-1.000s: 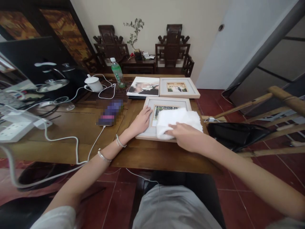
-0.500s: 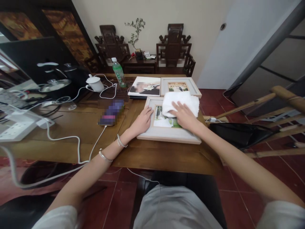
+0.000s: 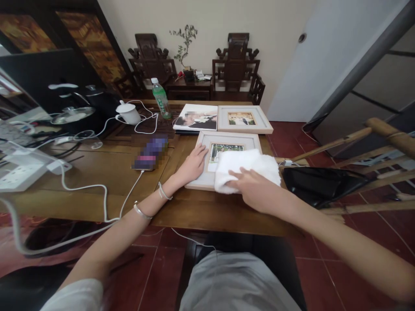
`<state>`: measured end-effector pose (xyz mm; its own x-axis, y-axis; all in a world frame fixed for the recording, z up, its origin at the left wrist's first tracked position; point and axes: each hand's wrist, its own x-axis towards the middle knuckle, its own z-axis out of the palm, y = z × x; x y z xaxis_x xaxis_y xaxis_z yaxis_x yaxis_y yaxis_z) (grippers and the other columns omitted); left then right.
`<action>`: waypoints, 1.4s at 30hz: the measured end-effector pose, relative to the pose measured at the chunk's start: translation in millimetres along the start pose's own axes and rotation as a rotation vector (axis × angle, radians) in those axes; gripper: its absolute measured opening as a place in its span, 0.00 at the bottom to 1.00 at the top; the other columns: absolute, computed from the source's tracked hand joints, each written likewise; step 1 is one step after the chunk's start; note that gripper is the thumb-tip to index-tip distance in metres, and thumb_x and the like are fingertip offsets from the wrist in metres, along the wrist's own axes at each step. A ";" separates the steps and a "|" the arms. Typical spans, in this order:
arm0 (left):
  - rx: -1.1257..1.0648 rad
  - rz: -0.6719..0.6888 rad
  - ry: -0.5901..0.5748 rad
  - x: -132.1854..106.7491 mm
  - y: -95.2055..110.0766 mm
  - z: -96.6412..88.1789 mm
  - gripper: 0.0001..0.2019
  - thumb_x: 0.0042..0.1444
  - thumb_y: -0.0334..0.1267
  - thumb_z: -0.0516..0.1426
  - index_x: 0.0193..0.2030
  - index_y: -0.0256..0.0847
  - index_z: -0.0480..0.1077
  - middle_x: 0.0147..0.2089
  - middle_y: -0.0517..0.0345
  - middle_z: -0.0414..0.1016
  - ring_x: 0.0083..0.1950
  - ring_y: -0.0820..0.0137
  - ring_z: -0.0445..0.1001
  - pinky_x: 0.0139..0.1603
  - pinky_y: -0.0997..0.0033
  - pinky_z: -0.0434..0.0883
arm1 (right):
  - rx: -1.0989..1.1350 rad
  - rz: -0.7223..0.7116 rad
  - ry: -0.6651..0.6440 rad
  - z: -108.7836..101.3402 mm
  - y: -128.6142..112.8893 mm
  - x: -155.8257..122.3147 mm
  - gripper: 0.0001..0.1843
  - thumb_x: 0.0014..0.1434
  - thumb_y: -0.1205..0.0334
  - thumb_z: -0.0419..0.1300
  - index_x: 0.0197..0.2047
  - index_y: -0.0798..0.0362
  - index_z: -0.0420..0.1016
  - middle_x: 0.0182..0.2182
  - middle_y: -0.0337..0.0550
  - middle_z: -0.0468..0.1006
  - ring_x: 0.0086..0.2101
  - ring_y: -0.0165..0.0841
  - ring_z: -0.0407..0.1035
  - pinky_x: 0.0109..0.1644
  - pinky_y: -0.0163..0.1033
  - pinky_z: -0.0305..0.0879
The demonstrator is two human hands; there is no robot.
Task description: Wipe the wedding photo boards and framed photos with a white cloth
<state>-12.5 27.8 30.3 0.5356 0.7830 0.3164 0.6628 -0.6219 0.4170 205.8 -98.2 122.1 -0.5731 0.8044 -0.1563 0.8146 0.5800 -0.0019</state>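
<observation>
A pale picture frame (image 3: 202, 170) with a photo in it lies flat on the wooden table. My left hand (image 3: 193, 165) rests on the left side of that frame, fingers stretched out along its border. Over the frame's lower right part, my right hand (image 3: 254, 188) presses a folded white towel (image 3: 248, 164), its fingers bent onto the cloth. The towel hides much of the photo and hangs past the frame's front and right edges.
Behind lie a second picture frame (image 3: 264, 119) and a photo panel (image 3: 195, 117). A green-labelled bottle (image 3: 161, 100), lidded white cup (image 3: 129, 113), phone (image 3: 149, 153) on a cable and power strip (image 3: 19, 172) are to the left. A wooden chair (image 3: 385, 134) stands right.
My right hand has drawn the towel toward me and slightly right, from the frame's upper part to its lower right. My left hand stays on the frame's left side.
</observation>
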 end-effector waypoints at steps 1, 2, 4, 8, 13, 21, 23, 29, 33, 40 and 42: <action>0.004 -0.001 0.000 -0.4 0.0 0.1 0.23 0.62 0.32 0.44 0.63 0.31 0.61 0.68 0.38 0.58 0.72 0.55 0.49 0.68 0.43 0.56 | 0.011 -0.031 0.003 -0.9 -7.1 -7.5 0.32 0.52 0.80 0.49 0.57 0.52 0.73 0.60 0.53 0.68 0.57 0.52 0.63 0.55 0.55 0.63; 0.008 -0.001 0.002 -0.7 -0.3 0.4 0.23 0.63 0.32 0.44 0.63 0.31 0.61 0.68 0.38 0.58 0.72 0.55 0.49 0.68 0.43 0.56 | 0.019 -0.053 0.011 -0.9 -12.8 -12.6 0.31 0.52 0.80 0.49 0.56 0.52 0.73 0.60 0.54 0.68 0.57 0.52 0.63 0.56 0.56 0.63; 0.013 0.002 0.009 -0.9 -1.6 1.0 0.23 0.63 0.32 0.43 0.63 0.33 0.61 0.69 0.39 0.57 0.73 0.57 0.49 0.68 0.44 0.55 | 0.026 -0.075 0.027 2.0 -19.2 -14.8 0.30 0.52 0.79 0.50 0.57 0.53 0.72 0.62 0.55 0.65 0.59 0.55 0.60 0.56 0.60 0.61; -0.005 0.011 0.021 0.4 -2.5 1.5 0.22 0.66 0.36 0.42 0.63 0.30 0.61 0.68 0.39 0.59 0.72 0.58 0.49 0.69 0.48 0.54 | -0.005 -0.028 0.058 13.9 -12.8 9.5 0.34 0.53 0.81 0.48 0.61 0.52 0.68 0.67 0.52 0.57 0.64 0.57 0.50 0.61 0.64 0.54; -0.093 -0.025 0.084 1.5 5.2 -3.5 0.26 0.69 0.46 0.38 0.64 0.32 0.60 0.68 0.42 0.60 0.71 0.61 0.54 0.71 0.54 0.51 | -0.097 0.075 0.103 20.4 14.2 68.2 0.31 0.58 0.78 0.47 0.63 0.52 0.66 0.69 0.52 0.52 0.65 0.58 0.45 0.62 0.67 0.50; -0.164 -0.012 0.183 0.1 12.5 -10.3 0.34 0.67 0.56 0.33 0.66 0.34 0.57 0.69 0.43 0.59 0.70 0.62 0.57 0.70 0.55 0.54 | -0.173 0.065 0.188 13.4 6.8 109.9 0.23 0.64 0.74 0.46 0.56 0.55 0.74 0.68 0.53 0.54 0.65 0.57 0.45 0.62 0.67 0.51; -0.168 0.000 0.196 0.0 12.0 -9.9 0.35 0.67 0.58 0.31 0.66 0.34 0.58 0.69 0.43 0.58 0.70 0.62 0.56 0.70 0.55 0.54 | -0.156 -0.009 0.130 10.7 -4.6 95.7 0.23 0.62 0.74 0.48 0.56 0.55 0.73 0.68 0.53 0.53 0.65 0.57 0.46 0.62 0.67 0.52; -0.175 -0.032 0.164 0.4 12.2 -7.8 0.39 0.65 0.60 0.31 0.65 0.29 0.58 0.68 0.38 0.59 0.70 0.60 0.57 0.70 0.57 0.54 | -0.097 -0.167 0.041 10.0 -20.0 49.7 0.28 0.58 0.77 0.52 0.61 0.53 0.68 0.67 0.53 0.55 0.65 0.56 0.47 0.62 0.64 0.54; -0.184 -0.068 0.133 0.6 11.2 -6.0 0.35 0.67 0.57 0.33 0.66 0.31 0.57 0.68 0.39 0.59 0.70 0.61 0.57 0.70 0.56 0.54 | -0.112 -0.149 0.083 15.8 -15.8 55.1 0.27 0.59 0.75 0.53 0.60 0.51 0.70 0.68 0.50 0.55 0.65 0.55 0.48 0.62 0.63 0.55; -0.151 -0.070 0.081 -1.0 8.6 -3.1 0.31 0.68 0.53 0.35 0.68 0.32 0.53 0.71 0.41 0.52 0.72 0.61 0.50 0.72 0.54 0.47 | -0.206 -0.002 0.239 20.8 8.9 99.7 0.22 0.64 0.72 0.47 0.56 0.51 0.74 0.67 0.46 0.58 0.65 0.51 0.49 0.65 0.59 0.51; -0.128 -0.055 0.075 -0.3 8.0 -2.7 0.30 0.68 0.51 0.37 0.68 0.31 0.52 0.71 0.40 0.52 0.72 0.60 0.50 0.72 0.54 0.47 | -0.228 0.042 0.269 20.2 20.7 111.4 0.22 0.66 0.70 0.47 0.56 0.51 0.75 0.67 0.45 0.58 0.65 0.52 0.48 0.65 0.60 0.49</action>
<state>-8.7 22.7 35.8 0.4569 0.8174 0.3509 0.6152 -0.5753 0.5391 160.6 0.8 84.7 -0.5669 0.8159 0.1139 0.8146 0.5347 0.2246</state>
